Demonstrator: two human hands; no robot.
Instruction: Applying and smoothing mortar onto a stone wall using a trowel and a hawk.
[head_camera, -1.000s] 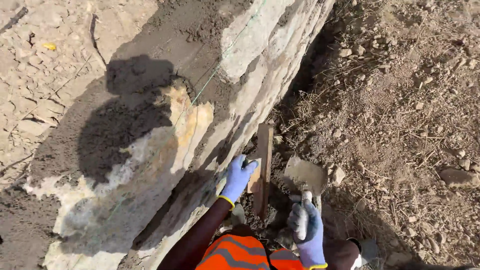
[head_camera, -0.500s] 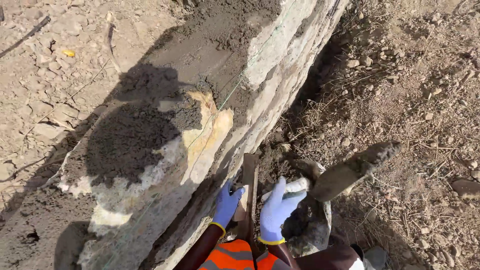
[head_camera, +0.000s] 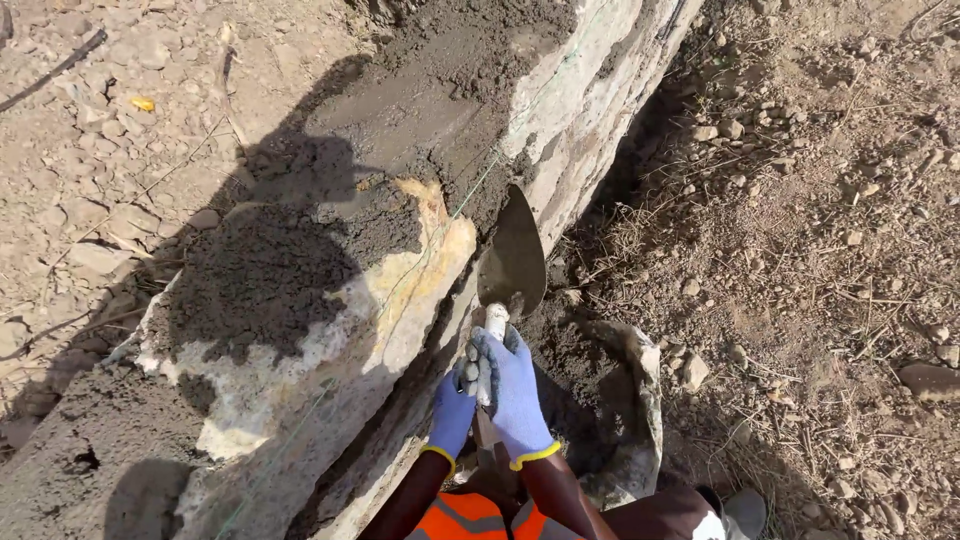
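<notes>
Both gloved hands, left hand (head_camera: 452, 412) and right hand (head_camera: 514, 392), had fingers clamped on the trowel (head_camera: 512, 262) beside the stone wall (head_camera: 330, 330); mortar (head_camera: 400, 120) covered part of its top, leaving bare stone nearer.

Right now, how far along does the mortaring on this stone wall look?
Done: wet mortar covers the far stretch of the stone wall. In hand: the right hand grips a trowel at the wall's edge, and the left hand is pressed against its handle. Left: the pale stone beside the trowel is bare. A string line runs along the top.
</notes>
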